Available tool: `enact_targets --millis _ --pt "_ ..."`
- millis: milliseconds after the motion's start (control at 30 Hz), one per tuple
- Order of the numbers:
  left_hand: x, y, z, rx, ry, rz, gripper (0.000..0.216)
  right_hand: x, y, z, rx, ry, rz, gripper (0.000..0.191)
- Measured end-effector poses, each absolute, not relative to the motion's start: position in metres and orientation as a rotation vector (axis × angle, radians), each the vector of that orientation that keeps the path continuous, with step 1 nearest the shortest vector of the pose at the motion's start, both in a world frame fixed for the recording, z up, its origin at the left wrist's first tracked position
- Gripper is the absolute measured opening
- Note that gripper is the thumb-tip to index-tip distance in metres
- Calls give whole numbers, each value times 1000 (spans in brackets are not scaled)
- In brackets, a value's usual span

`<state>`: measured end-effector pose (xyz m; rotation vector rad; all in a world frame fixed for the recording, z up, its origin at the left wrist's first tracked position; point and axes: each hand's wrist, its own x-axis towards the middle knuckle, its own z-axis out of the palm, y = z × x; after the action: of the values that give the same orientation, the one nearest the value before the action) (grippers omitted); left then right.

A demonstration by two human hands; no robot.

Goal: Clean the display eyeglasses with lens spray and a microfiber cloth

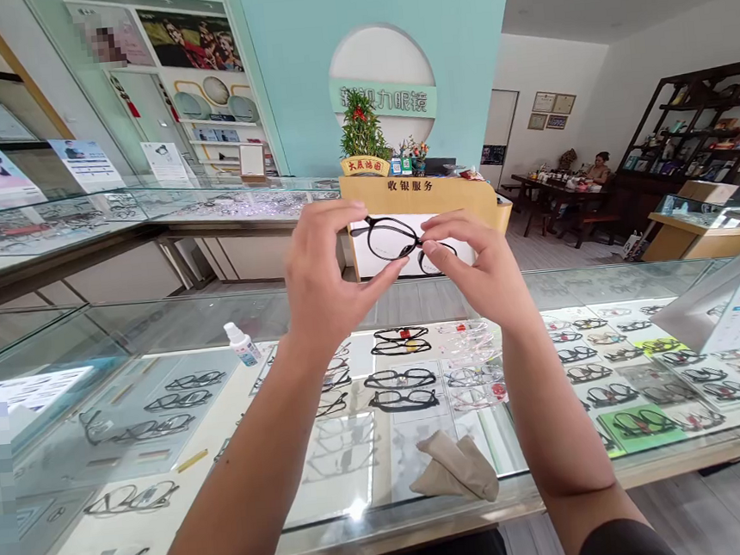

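I hold a pair of black-framed glasses (393, 239) up in front of me with both hands, above a glass display counter (154, 331). My left hand (327, 272) pinches the left side of the frame, fingers closed on it. My right hand (479, 268) pinches the frame near the bridge and the right lens. A beige cleaning cloth (458, 468) lies crumpled on the counter glass below my right forearm. A small white spray bottle (243, 343) stands on the glass to the left of my left arm.
Under the glass lie several rows of spectacle frames (402, 387). A tilted sign stand (735, 302) sits at the counter's right end. Beyond an aisle stands a wooden cashier desk (428, 196) with a small plant. A person (597, 171) sits at a far table.
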<state>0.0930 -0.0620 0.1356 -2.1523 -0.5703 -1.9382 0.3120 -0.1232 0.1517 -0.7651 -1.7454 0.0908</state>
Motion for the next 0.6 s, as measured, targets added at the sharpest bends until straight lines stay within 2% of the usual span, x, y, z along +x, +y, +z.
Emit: enact_targets --millis 167,600 --pt "90 -64 135 -2213 -525 -1863 76 314 -123 154 -770 -1769 211 11" --pt "96 -62 128 -2318 -604 -2045 73 311 -117 152 -772 -1763 242 13"
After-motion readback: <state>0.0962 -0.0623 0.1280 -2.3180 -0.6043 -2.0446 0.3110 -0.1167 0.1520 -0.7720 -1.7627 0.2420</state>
